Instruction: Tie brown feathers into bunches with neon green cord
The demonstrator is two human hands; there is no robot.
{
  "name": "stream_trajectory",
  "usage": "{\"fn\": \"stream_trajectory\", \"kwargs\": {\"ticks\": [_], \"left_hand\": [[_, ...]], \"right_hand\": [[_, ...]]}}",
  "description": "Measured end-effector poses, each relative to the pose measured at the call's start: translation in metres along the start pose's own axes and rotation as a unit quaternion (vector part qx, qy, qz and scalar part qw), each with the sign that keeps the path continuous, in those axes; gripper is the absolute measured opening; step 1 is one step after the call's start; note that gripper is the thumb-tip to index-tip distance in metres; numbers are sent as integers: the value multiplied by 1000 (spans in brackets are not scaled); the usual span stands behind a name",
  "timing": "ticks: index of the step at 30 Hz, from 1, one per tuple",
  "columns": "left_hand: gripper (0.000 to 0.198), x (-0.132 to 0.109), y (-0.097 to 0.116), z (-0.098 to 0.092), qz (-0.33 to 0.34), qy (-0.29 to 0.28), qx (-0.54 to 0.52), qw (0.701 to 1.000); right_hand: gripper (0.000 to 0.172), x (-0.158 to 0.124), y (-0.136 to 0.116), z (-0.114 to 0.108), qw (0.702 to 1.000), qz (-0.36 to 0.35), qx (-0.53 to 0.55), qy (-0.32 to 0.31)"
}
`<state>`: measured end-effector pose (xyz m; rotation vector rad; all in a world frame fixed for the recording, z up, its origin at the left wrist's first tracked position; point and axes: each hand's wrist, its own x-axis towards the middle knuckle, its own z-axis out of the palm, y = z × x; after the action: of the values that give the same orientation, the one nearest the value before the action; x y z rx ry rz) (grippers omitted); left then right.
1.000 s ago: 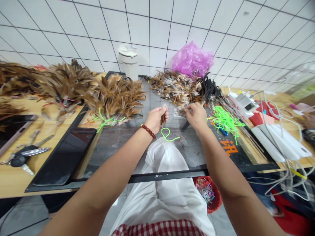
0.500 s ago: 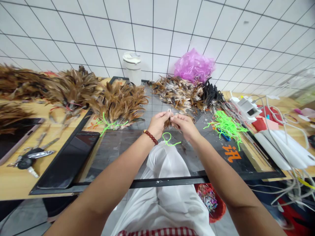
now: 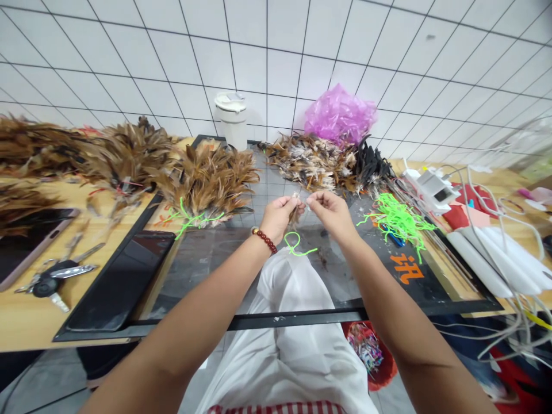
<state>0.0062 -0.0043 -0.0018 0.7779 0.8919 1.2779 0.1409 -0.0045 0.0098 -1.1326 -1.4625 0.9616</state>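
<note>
My left hand (image 3: 277, 216), with a red bead bracelet on the wrist, is closed on a small bunch of brown feathers (image 3: 295, 214) held above the glass tabletop (image 3: 207, 259). My right hand (image 3: 330, 211) is just to its right, fingertips pinched together close to the top of the bunch; what they pinch is too small to make out. A loop of green string (image 3: 295, 244) lies on the glass right below both hands. A pile of loose brown and white feathers (image 3: 314, 161) lies behind them.
Tied brown feather bundles (image 3: 207, 178) lie at the left. A white cup (image 3: 233, 119) and a pink plastic bag (image 3: 340, 115) stand by the tiled wall. Green strings (image 3: 399, 219), a phone (image 3: 121, 280), keys (image 3: 52, 278), cables and white devices (image 3: 495, 253) surround the glass. A red bin (image 3: 371, 351) sits under the table.
My right hand came left from the loose feather pile to meet the left hand at the bunch, then drew slightly apart and up. The left hand stayed almost still.
</note>
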Motion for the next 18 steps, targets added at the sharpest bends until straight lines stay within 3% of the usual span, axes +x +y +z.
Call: {"fn": "stream_trajectory", "kwargs": {"ticks": [2, 7, 10, 14, 18], "left_hand": [[20, -2, 1, 1, 4, -34, 26, 999], [26, -8, 4, 4, 11, -129, 58, 990], [28, -11, 5, 4, 1, -151, 90, 984], [28, -10, 3, 3, -11, -143, 123, 982], [17, -5, 3, 2, -12, -66, 79, 995]], "right_hand": [[32, 1, -3, -5, 1000, -17, 16, -1], [32, 1, -8, -10, 992, -4, 86, -89], [29, 2, -3, -8, 992, -26, 91, -80], [29, 5, 4, -9, 996, -50, 37, -63], [22, 12, 14, -26, 994, -65, -88, 9]]}}
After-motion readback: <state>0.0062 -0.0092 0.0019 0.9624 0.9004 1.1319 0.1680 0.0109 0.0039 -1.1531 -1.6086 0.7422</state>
